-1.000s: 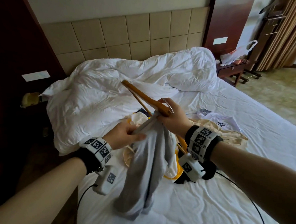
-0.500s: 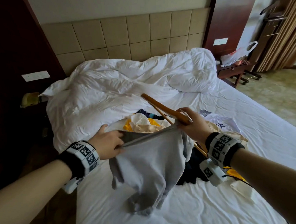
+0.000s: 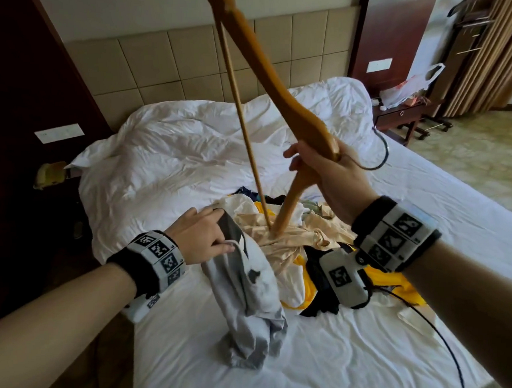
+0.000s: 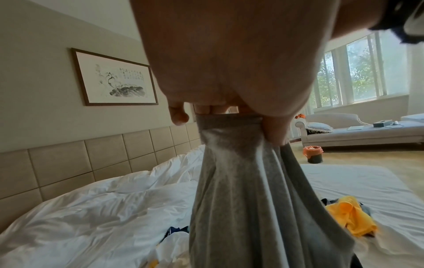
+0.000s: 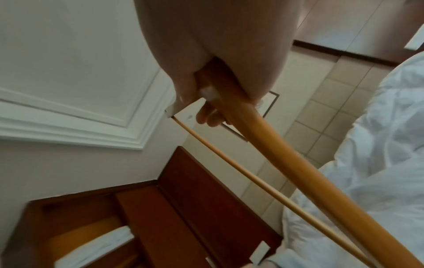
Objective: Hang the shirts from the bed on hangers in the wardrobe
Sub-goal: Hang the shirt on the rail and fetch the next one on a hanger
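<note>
My left hand (image 3: 205, 236) (image 4: 229, 116) pinches the neck edge of a grey shirt (image 3: 248, 295) (image 4: 247, 199), which hangs from it down onto the white bed (image 3: 331, 353). My right hand (image 3: 321, 166) (image 5: 206, 94) grips a wooden hanger (image 3: 275, 83) (image 5: 286, 154) near its middle, by the metal hook (image 3: 377, 154). The hanger stands nearly upright; its lower end rests among a pile of shirts (image 3: 295, 230), beige, yellow, white and dark, between my hands. The hanger's top runs out of the head view.
A crumpled white duvet (image 3: 187, 144) covers the head of the bed under a padded headboard (image 3: 182, 64). A dark bedside table (image 3: 399, 118) with a plastic bag stands at right. Dark wooden panels (image 5: 183, 208) flank the bed. A sofa (image 4: 358, 130) sits near the window.
The right hand let go of the grey shirt and swung the hanger from lying low to almost upright. The shirt now hangs from the left hand alone and has dropped onto the bed.
</note>
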Tool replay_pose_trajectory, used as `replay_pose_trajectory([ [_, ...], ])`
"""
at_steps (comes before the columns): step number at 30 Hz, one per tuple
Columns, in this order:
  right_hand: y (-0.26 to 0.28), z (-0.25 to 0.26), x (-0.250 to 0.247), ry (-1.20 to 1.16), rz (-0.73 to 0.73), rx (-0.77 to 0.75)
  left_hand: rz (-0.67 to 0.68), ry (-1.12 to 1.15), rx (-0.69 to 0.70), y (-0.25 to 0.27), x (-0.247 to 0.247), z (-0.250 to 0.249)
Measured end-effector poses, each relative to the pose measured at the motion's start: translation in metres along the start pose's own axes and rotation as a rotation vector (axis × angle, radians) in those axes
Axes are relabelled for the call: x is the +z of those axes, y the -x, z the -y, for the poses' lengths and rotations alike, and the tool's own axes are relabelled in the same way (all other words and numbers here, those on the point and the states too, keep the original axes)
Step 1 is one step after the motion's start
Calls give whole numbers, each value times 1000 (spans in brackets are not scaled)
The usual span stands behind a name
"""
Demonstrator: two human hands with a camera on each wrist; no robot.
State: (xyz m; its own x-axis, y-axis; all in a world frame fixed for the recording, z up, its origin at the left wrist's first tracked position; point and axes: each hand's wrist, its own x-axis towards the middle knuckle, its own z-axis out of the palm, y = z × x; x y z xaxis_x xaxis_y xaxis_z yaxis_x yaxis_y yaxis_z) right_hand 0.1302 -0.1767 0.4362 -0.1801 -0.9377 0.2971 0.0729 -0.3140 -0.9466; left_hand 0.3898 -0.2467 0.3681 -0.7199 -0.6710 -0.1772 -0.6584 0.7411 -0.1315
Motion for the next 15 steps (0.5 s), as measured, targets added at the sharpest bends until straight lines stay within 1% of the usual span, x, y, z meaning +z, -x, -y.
replay_pose_trajectory([
  [4, 6, 13, 24, -119, 76, -33, 49, -30, -2, 0, 4, 2],
  [8, 14, -2, 44, -99, 140, 2, -40, -18, 27, 4, 3, 3],
  [10, 19, -18, 48, -40, 151, 12, -85, -14, 27, 7, 1, 4],
  [12, 27, -36, 45, 57, 181, 27, -117, -7, -13, 9, -1, 8],
  [13, 31, -45, 42, 123, 213, 30, -120, 11, -44, 11, -3, 11],
  [15, 39, -62, 34, 291, 262, 44, -81, 27, -106, 17, -3, 21],
])
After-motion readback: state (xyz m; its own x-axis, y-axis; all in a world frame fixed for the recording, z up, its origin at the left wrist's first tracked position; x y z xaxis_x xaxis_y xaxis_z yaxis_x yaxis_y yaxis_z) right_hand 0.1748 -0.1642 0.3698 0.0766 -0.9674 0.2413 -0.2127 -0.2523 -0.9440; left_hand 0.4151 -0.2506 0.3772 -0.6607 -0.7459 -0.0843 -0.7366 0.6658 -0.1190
